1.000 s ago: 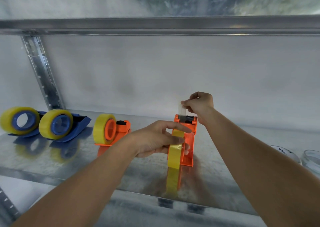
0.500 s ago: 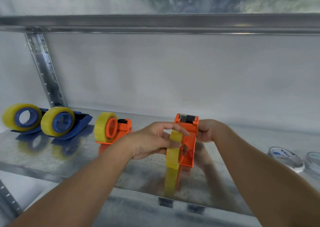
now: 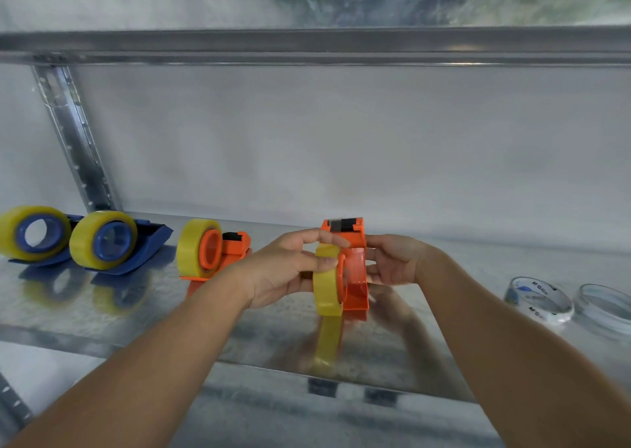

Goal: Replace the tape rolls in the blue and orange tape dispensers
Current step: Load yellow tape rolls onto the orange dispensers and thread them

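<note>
left hand (image 3: 283, 270) pinches yellow tape roll (image 3: 327, 287); right hand (image 3: 392, 263) holds orange dispenser (image 3: 355, 277) beside it.

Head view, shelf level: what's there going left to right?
Blue tape dispenser → second blue tape dispenser → orange tape dispenser → left hand → yellow tape roll on the held orange dispenser → right hand → empty clear tape roll → second clear roll.

Left hand (image 3: 283, 270) grips yellow tape roll (image 3: 327, 285) on orange dispenser (image 3: 355, 277); right hand (image 3: 392, 265) holds dispenser side.
</note>
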